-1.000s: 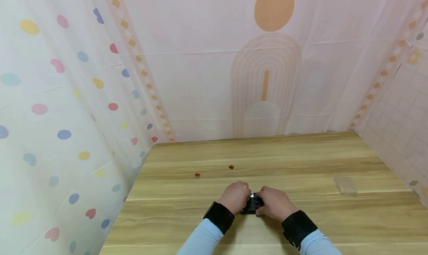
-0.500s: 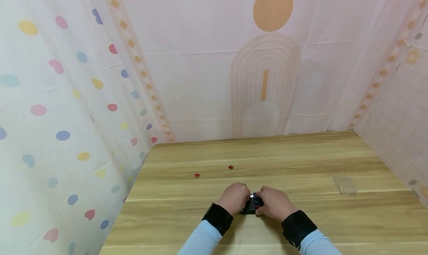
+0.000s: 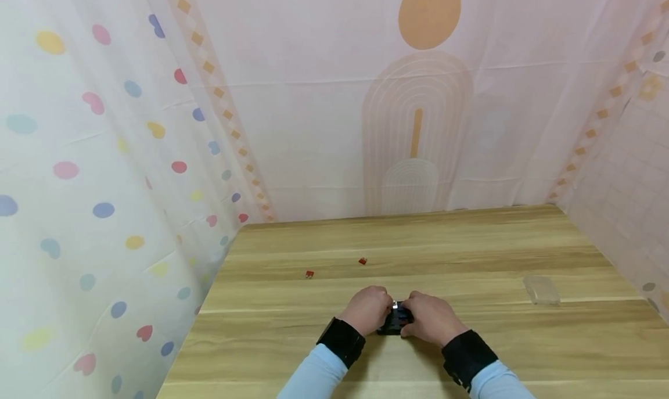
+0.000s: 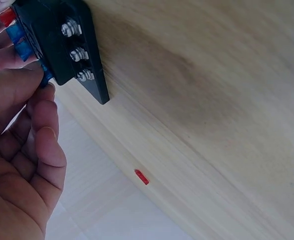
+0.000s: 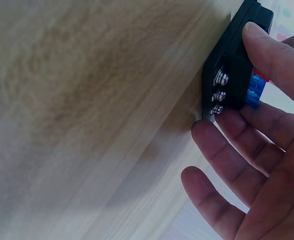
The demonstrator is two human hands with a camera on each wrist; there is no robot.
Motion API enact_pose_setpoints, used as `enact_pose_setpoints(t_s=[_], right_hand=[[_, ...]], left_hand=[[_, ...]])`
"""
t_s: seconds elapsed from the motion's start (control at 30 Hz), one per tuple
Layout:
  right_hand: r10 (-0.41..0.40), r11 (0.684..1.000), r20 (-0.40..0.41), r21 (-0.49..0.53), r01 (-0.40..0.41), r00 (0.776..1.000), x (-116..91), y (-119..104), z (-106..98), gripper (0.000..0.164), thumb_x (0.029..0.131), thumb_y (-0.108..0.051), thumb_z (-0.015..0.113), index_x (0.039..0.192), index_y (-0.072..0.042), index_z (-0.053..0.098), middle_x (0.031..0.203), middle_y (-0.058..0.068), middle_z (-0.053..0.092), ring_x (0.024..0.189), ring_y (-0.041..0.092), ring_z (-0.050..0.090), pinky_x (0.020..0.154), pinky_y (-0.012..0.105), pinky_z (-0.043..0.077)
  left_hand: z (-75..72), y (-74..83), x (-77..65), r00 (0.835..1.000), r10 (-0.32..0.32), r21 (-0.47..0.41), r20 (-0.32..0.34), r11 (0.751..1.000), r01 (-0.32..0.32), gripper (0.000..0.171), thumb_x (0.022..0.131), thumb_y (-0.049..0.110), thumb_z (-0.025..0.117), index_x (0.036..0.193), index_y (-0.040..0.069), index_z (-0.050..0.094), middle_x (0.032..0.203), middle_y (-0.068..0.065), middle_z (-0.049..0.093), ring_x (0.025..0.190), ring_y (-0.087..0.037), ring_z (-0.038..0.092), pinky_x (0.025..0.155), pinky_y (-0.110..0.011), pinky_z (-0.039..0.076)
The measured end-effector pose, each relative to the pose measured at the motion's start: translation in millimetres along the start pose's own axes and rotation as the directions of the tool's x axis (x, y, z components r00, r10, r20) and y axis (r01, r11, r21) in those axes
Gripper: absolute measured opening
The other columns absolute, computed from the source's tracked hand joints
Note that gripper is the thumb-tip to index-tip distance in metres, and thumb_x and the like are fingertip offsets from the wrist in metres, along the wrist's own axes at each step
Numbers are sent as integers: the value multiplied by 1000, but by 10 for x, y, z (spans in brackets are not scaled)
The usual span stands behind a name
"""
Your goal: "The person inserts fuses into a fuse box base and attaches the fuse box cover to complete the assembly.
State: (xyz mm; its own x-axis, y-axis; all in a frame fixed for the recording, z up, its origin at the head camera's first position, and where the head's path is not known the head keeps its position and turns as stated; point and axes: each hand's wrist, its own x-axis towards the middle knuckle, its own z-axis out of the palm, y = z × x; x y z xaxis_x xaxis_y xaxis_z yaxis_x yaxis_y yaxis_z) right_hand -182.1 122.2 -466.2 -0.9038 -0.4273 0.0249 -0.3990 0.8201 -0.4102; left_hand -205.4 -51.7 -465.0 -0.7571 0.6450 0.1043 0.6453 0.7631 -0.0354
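Note:
A black fuse box (image 3: 389,328) with screw terminals along its side sits on the table between both hands. My left hand (image 3: 366,309) pinches a blue blade fuse (image 4: 46,76) at the box's end, thumb against forefinger. Other blue fuses (image 4: 21,44) and a red fuse (image 4: 7,17) stand in a row on the box. From the other side my right hand (image 3: 432,316) grips the box, its thumb along one edge and fingertips at the opposite edge, as the right wrist view shows. The fingers partly hide the box in the head view.
Two loose red blade fuses, a left one (image 3: 309,275) and a right one (image 3: 363,261), lie beyond the hands. A clear plastic cover (image 3: 542,290) lies to the right on the wooden table (image 3: 470,242). Patterned curtains (image 3: 313,126) hang behind the table and along its sides.

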Motion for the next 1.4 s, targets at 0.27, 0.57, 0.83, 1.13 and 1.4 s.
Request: enact_pose_setpoints(t_s=[0.27, 0.57, 0.83, 1.13, 1.4], right_hand=[[2, 1000, 1, -4, -2, 1000, -15, -21, -4, 38, 71, -23, 90, 100, -4, 72, 86, 2, 57, 70, 16, 52, 68, 40, 49], [-13, 1000, -2, -10, 13, 1000, -31, -8, 25, 41, 73, -23, 89, 105, -4, 72, 87, 2, 57, 71, 16, 53, 68, 41, 50], [6, 1000, 4, -18, -6, 1000, -47, -13, 14, 58, 71, -27, 90, 117, -1, 68, 91, 4, 59, 78, 18, 57, 74, 43, 52], [44, 999, -5, 5, -44, 999, -44, 10, -10, 63, 69, -33, 90, 117, 0, 68, 94, 5, 59, 79, 19, 55, 76, 43, 51], [55, 998, -21, -22, -55, 998, -51, 6, -39, 66, 69, -37, 90, 118, 1, 68, 101, 8, 62, 84, 20, 58, 78, 44, 51]], left_hand=[[-20, 4, -8, 1000, 8, -12, 3, 1000, -8, 9, 89, 13, 74, 80, 14, 75, 75, 6, 61, 68, -3, 54, 65, -17, 46], [-10, -50, -27, 1000, -12, -30, 5, 999, 12, 6, 88, 18, 76, 83, 15, 76, 77, 6, 59, 68, -4, 53, 65, -18, 47], [-28, -154, -49, 997, -78, -43, -17, 996, 77, 13, 91, 26, 73, 95, 15, 77, 86, 5, 65, 76, -8, 61, 67, -22, 50], [9, -378, -88, 985, -162, -68, -51, 985, 158, 17, 90, 27, 74, 100, 13, 77, 91, 2, 67, 79, -12, 64, 68, -26, 53], [46, -639, -146, 969, -242, -108, -56, 966, 235, 19, 89, 24, 76, 102, 10, 76, 92, -1, 65, 80, -14, 63, 68, -27, 53]])
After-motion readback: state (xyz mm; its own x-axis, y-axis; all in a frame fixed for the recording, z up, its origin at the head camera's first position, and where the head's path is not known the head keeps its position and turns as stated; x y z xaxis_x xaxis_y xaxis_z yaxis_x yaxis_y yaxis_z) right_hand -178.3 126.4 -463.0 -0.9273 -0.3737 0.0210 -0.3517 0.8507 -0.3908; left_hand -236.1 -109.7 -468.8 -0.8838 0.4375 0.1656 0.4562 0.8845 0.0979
